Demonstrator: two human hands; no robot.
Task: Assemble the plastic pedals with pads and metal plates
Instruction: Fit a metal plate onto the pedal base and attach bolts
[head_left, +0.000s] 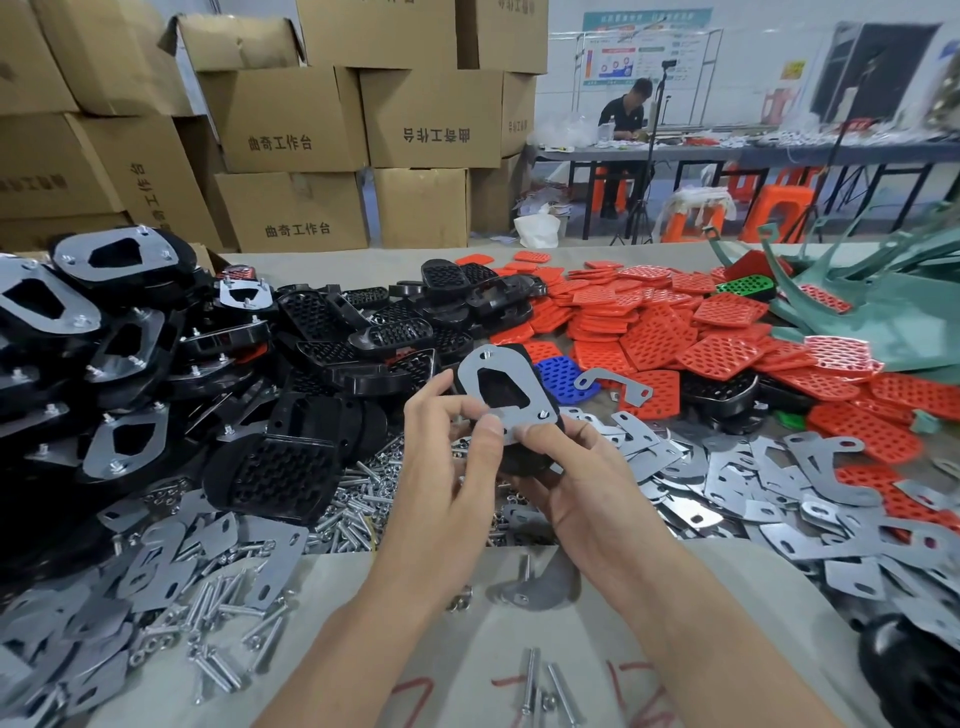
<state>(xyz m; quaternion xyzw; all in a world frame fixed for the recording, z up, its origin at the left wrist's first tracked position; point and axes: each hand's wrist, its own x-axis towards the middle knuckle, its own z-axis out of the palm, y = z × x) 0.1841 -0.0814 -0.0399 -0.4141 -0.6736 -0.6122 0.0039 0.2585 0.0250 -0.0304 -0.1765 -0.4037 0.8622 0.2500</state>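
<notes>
Pinching the plate (474, 374) at its near edge, the left hand (447, 467) curls thumb and fingers on it; the right hand (582, 483) grips the black pedal (524, 462) under it, thumb on the plate; bolts (358, 499) lie below; loose plates (779, 483) right; red pads (660, 332) beyond; stacked pedals (124, 441) left.

Free room: bare table (753, 613) at lower centre and lower right, strewn with a few loose bolts (540, 686). Obstacles: pedal heap (130, 332) at left; plates (779, 483) at right and lower left; bolt pile (358, 499) at centre; held pedal (522, 460) above it; pads (649, 322) at upper right; green parts (909, 312) at far right; boxes (291, 119) across upper left.
</notes>
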